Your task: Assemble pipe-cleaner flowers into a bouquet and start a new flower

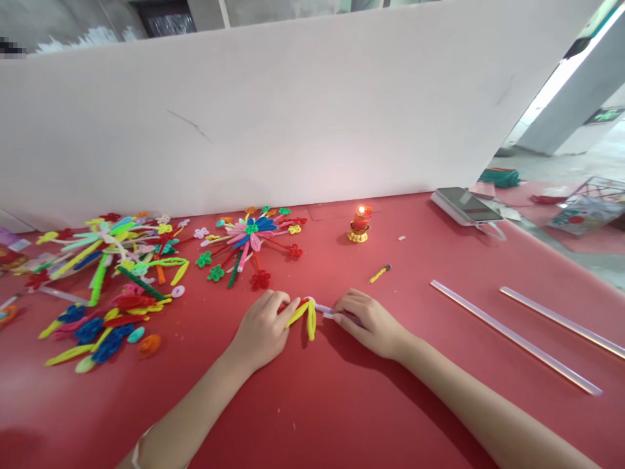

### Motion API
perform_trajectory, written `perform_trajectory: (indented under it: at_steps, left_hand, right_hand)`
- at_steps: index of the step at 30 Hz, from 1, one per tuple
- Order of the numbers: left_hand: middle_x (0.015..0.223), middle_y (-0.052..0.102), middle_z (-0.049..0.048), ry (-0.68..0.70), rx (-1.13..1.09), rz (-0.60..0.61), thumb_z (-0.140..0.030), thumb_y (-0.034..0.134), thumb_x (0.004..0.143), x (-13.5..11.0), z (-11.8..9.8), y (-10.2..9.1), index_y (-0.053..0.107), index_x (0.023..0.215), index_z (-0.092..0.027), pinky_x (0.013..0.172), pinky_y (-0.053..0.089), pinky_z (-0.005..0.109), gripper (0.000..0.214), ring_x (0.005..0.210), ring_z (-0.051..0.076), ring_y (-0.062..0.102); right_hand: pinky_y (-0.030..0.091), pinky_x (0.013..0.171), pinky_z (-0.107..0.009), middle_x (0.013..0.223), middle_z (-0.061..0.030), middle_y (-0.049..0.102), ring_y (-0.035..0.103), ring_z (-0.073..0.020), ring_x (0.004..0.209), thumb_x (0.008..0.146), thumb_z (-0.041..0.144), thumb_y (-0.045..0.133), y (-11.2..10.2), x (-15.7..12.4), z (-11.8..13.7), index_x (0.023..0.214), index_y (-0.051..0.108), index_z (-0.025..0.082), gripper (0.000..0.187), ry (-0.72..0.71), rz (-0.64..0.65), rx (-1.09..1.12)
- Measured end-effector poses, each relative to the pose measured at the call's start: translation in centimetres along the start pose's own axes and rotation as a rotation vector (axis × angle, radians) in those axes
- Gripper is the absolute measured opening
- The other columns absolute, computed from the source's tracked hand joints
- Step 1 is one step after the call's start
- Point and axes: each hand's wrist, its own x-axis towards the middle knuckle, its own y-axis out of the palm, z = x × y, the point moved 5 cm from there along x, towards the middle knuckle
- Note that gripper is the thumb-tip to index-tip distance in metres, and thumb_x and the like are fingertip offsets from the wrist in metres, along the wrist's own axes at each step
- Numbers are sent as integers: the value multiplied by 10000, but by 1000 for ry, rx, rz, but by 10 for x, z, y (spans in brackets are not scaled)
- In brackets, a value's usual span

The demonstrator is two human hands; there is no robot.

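At the table's middle, my left hand (263, 329) is closed in a pinch on a piece made of bent pipe cleaners (311, 320), with yellow loops and a bit of red by the fingertips. From its right side runs a light purple stem (322, 309), which my right hand (368, 324) grips with its fingers wrapped round it. A small whitish strip shows beside the right fingertips. Part of the stem and the red bit are hidden by my fingers.
A lit red candle (360, 221) on a gold base stands behind my hands. Glue sticks (517, 337) lie right. Pipe-cleaner flower clusters (251, 229) and loose flower pieces (112, 332) lie left. A phone (467, 205) rests by the white partition (293, 117); a short yellow twist (379, 273) is nearer.
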Motion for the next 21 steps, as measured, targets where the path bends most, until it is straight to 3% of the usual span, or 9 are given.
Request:
perform_trajectory:
  at_steps: [7,21]
  left_hand:
    - [1110,475,114,-77,-114,60,-14,477,666,1,0,-1,531,1237,-201,882,429,431,603,1003,259,439]
    - [1117,469,102,-49,-133,86,-18,479,702,0,0,5,486,1290,-291,862,429,451,648,1017,259,434]
  right_hand:
    - [395,665,-331,738,-76,603,488,-190,721,937,291,335,0,-1,4,780,532,187,273,-46,24,-13]
    - [397,665,-333,744,-77,610,485,-185,712,937,296,334,0,0,5,774,532,184,280,-65,24,-29]
